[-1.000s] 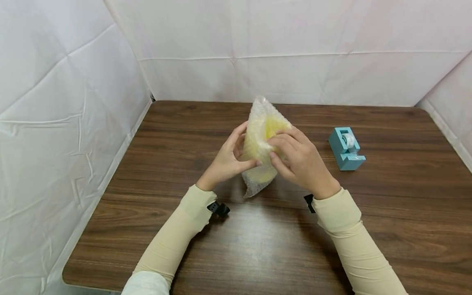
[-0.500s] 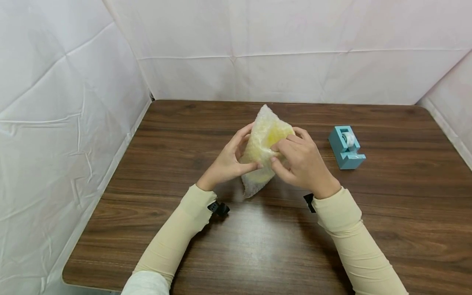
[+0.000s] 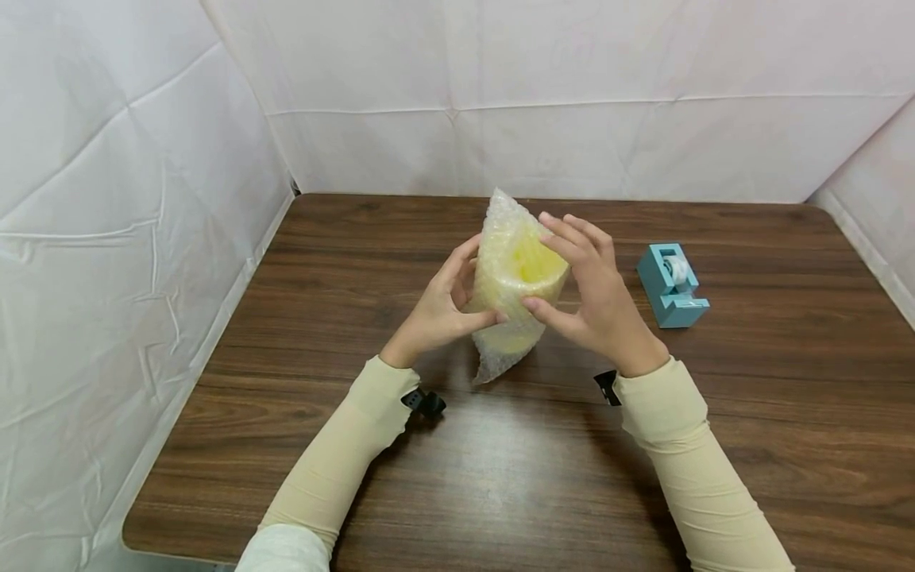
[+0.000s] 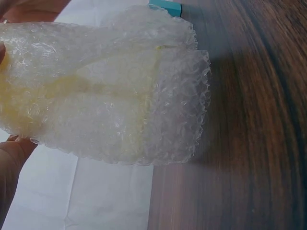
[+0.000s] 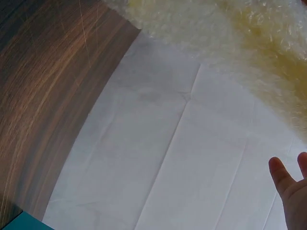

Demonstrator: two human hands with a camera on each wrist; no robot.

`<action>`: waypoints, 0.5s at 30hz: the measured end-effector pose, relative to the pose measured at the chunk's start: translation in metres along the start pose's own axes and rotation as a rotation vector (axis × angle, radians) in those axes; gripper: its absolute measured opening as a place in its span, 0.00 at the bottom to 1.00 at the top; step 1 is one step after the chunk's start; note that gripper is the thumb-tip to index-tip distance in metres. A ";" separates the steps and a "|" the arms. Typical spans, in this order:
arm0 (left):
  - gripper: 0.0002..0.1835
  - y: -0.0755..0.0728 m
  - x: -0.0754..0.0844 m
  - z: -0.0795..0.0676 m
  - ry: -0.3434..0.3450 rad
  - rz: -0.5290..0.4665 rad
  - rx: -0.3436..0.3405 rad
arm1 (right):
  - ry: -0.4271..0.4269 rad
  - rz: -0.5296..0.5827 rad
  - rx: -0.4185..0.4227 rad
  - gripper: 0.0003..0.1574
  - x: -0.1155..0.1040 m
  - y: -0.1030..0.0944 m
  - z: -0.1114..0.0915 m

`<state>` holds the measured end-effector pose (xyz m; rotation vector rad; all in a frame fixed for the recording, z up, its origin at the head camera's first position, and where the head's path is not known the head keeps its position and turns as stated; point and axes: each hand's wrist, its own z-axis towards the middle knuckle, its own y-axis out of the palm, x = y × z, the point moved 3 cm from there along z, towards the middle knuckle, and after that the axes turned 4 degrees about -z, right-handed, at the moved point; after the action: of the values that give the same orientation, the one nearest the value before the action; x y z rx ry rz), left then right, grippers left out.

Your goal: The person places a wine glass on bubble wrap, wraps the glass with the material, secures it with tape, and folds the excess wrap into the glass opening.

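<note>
A yellow cup-shaped thing (image 3: 534,260), its rounded open mouth toward me, is wrapped in clear bubble wrap (image 3: 498,229). The wrap rises to a point at the far end and tapers to a loose corner at the near end. My left hand (image 3: 442,312) grips the bundle from the left, thumb in front and fingers behind, partly hidden. On the other side my right hand (image 3: 599,300) has its thumb tip at the front of the wrap, with its fingers spread and raised by the mouth. Loose layers of wrap (image 4: 178,103) extend past the yellow part in the left wrist view.
A teal tape dispenser (image 3: 661,298) with a roll of clear tape stands on the brown wooden table (image 3: 772,381), right of my right hand. White cloth (image 3: 572,151) hangs behind the table and along its sides.
My right hand has let go of the wrap's edge by the mouth; its fingers have opened and lifted up and away. The yellow mouth shows more fully. My left hand keeps its grip.
</note>
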<state>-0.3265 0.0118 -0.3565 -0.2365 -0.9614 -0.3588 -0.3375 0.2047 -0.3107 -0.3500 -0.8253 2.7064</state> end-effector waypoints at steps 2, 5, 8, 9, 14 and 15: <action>0.52 0.000 0.000 0.000 0.003 -0.004 0.000 | 0.020 0.016 -0.026 0.39 0.001 0.001 -0.001; 0.52 0.001 0.001 0.000 0.005 -0.011 -0.001 | 0.037 0.014 -0.049 0.39 0.003 0.003 -0.003; 0.52 0.001 0.001 0.000 0.001 -0.015 -0.004 | 0.029 -0.013 -0.066 0.38 0.004 0.004 -0.004; 0.52 0.001 0.001 0.000 -0.001 -0.015 -0.006 | 0.021 -0.022 -0.071 0.37 0.004 0.004 -0.004; 0.52 0.001 -0.001 -0.001 -0.010 -0.015 -0.020 | -0.009 -0.077 -0.093 0.34 0.006 0.002 -0.005; 0.52 0.001 -0.002 -0.001 -0.010 -0.015 -0.024 | -0.008 -0.084 -0.096 0.33 0.006 0.002 -0.005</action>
<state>-0.3263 0.0129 -0.3584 -0.2536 -0.9696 -0.3836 -0.3421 0.2082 -0.3170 -0.3184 -0.9529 2.5983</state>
